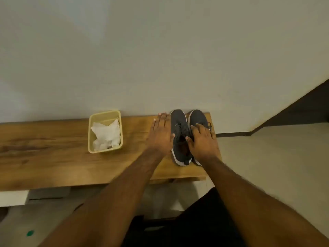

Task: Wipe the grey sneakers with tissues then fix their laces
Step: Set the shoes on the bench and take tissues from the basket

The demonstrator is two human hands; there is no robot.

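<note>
Grey knit sneakers [179,125] on grained wooden bench [53,154] — left hand [161,134] flat, fingers together; right hand [203,141] spread on them. At nine o'clock, yellow plastic tub [105,115] holds crumpled tissues [106,134].

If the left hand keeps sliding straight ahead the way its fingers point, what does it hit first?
Probably the wall. The left hand lies flat, fingers pointing along the bench beside the left sneaker, with nothing between fingertips and wall, though depth is unclear.

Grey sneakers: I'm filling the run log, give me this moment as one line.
left hand flat beside grey sneakers | right hand resting on them | tissues in yellow basket, untouched | wooden bench
</note>
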